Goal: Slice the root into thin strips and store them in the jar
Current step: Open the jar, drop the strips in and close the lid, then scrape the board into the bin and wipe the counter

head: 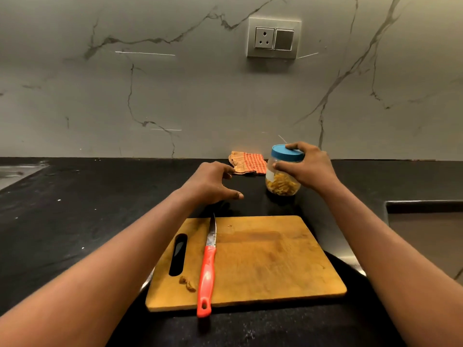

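With yellow strips (283, 187) heaped inside the glass jar (271, 169), the job looks all but finished. The right hand (309, 169) grips the jar by its blue lid (281, 152) and side at the back of the black countertop (75, 221), while the left hand (213, 182) hovers beside it, fingers spread, holding nothing. The red-handled knife (207, 269) lies idle on the wooden cutting board (270, 261). Two small root scraps (188, 283) near its handle slot appear to be all that is unstored.
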A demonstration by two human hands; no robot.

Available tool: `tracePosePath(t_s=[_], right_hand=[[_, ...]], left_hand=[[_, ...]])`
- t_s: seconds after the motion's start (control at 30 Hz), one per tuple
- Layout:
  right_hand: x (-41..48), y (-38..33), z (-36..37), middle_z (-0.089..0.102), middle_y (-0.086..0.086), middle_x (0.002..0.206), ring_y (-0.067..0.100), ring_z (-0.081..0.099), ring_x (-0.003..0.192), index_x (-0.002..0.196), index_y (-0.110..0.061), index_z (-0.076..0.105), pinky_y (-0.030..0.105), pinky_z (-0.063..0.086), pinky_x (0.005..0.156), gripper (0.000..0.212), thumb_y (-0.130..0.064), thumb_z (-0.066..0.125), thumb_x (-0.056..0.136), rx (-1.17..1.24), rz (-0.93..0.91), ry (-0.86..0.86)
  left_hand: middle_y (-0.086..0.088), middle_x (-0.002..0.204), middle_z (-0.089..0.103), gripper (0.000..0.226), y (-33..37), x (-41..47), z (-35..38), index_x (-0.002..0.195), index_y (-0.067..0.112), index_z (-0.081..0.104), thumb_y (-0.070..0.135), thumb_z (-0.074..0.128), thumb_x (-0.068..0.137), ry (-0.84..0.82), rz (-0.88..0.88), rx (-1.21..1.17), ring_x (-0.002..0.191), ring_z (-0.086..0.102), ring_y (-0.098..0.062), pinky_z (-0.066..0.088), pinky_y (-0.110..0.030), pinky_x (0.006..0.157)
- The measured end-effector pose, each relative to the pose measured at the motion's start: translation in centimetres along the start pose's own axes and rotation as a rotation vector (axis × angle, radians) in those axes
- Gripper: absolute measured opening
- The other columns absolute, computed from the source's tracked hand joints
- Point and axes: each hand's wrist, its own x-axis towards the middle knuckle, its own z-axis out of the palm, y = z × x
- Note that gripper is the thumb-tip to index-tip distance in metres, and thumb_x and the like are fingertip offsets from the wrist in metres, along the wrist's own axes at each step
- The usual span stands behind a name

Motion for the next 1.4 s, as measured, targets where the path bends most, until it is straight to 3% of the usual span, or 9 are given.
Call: tracePosePath(t_s=[0.23,0.43,0.67,1.0,1.13,1.27,1.4], right_hand=[[4.9,2.0,1.2,0.054,0.008,0.126,0.021,0.054,0.109,0.128,-0.023,0.053,0.037,0.052,0.089,0.071,-0.048,0.080,0.068,-0.053,0.089,-0.001],[9.1,3.0,2.9,0.052,0.010,0.128,0.023,0.052,0.113,0.131,-0.020,0.051,0.041,0.052,0.091,0.071,-0.045,0.079,0.071,-0.067,0.131,-0.002],[12.9,3.8,5.1,0.051,0.010,0.130,0.021,0.053,0.111,0.132,-0.017,0.050,0.033,0.051,0.087,0.070,-0.041,0.079,0.073,-0.042,0.150,0.000],[15.0,4.5,5.9,0.049,0.009,0.127,0.017,0.049,0.098,0.129,-0.019,0.051,0.039,0.055,0.084,0.070,-0.043,0.080,0.070,-0.055,0.158,-0.015],[14.6,4.7,5.6,0.052,0.008,0.132,0.022,0.052,0.113,0.135,-0.019,0.047,0.040,0.052,0.091,0.080,-0.053,0.077,0.069,-0.091,0.129,-0.038],[14.0,3.6,4.0,0.045,0.010,0.142,0.029,0.040,0.130,0.147,-0.025,0.031,0.041,0.038,0.103,0.099,-0.068,0.071,0.066,-0.095,0.118,0.037],[12.7,1.2,1.7,0.045,0.010,0.141,0.030,0.038,0.131,0.146,-0.025,0.033,0.041,0.037,0.102,0.089,-0.056,0.073,0.072,-0.157,0.034,0.110]], left_hand=[[0.000,0.125,0.065,0.057,-1.6,3.3,-0.3,0.130,0.020,0.060,0.046,0.075,0.082,0.003,-0.058,0.337,0.112,0.061,-0.017,0.055,-0.039,0.093],[0.002,0.121,0.067,0.047,-3.1,5.1,0.0,0.126,0.023,0.064,0.047,0.070,0.085,-0.010,-0.056,0.365,0.109,0.062,-0.015,0.056,-0.039,0.091],[0.003,0.118,0.069,0.042,-4.0,6.6,0.2,0.123,0.025,0.066,0.048,0.067,0.088,-0.002,-0.045,0.377,0.104,0.063,-0.015,0.056,-0.039,0.089],[0.004,0.110,0.070,0.034,-4.4,7.1,0.2,0.114,0.029,0.070,0.051,0.062,0.090,0.044,-0.073,0.513,0.100,0.064,-0.019,0.056,-0.039,0.082],[0.003,0.107,0.070,0.035,-3.9,6.5,0.2,0.116,0.025,0.070,0.050,0.061,0.091,0.016,-0.087,0.491,0.096,0.065,-0.017,0.058,-0.040,0.081],[0.002,0.107,0.071,0.037,-3.4,5.2,-0.5,0.117,0.023,0.070,0.049,0.059,0.093,0.010,-0.096,0.471,0.095,0.065,-0.016,0.058,-0.038,0.083],[0.002,0.110,0.071,0.037,-2.9,3.3,-1.6,0.119,0.021,0.069,0.046,0.060,0.094,-0.004,-0.108,0.412,0.096,0.065,-0.014,0.058,-0.037,0.086]])
